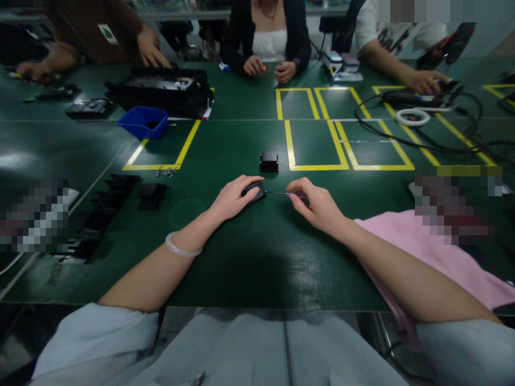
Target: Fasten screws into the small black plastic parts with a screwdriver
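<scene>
My left hand (233, 199) is closed around a small black block-shaped part (257, 195), steadying it on the green table (241, 268). My right hand (322, 209) pinches the handle of a thin screwdriver. The metal shaft (277, 193) of this screwdriver lies nearly level, its tip meeting the right side of the part. Fingers cover much of both the part and the handle. Just beyond my hands sits another black block-shaped part (269, 161), not touched by either hand.
Loose screws (167, 172) lie by a blue bin (144, 122) at the left. More black parts (151, 195) stand left of my forearm, near a dark stack (102, 214). A pink cloth (402, 236) lies under my right arm. Several people sit across the table, beside cables (426, 142).
</scene>
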`<move>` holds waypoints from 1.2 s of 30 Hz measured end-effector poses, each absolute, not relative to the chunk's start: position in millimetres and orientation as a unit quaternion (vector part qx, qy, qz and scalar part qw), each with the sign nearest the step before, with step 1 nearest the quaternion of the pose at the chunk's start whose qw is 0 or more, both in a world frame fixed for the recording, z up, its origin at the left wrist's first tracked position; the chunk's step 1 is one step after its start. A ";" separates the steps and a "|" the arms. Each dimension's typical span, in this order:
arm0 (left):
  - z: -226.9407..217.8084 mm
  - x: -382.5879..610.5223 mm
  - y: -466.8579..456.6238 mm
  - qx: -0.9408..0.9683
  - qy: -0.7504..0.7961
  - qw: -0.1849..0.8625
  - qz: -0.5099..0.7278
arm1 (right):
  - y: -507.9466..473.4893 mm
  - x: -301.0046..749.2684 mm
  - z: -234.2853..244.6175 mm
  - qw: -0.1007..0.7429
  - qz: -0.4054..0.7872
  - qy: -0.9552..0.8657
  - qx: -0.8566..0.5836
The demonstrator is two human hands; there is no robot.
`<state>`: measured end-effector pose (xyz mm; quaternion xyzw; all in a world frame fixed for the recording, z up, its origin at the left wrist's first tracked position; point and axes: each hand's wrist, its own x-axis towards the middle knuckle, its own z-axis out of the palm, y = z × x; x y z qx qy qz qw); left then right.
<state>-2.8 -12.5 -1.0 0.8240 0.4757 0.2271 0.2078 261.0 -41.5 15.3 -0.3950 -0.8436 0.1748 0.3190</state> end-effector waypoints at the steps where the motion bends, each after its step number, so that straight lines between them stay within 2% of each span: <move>1: -1.3 -3.0 -12.3 0.824 0.475 0.208 0.227 | -41.8 261.0 15.1 0.321 0.176 -0.843 -0.394; 19: -2.7 -4.3 -12.0 0.826 0.475 0.206 0.224 | -41.4 261.8 16.8 0.304 0.180 -0.839 -0.414; 36: -2.2 -3.8 -11.8 0.825 0.474 0.206 0.228 | -41.6 260.5 15.9 0.323 0.158 -0.845 -0.396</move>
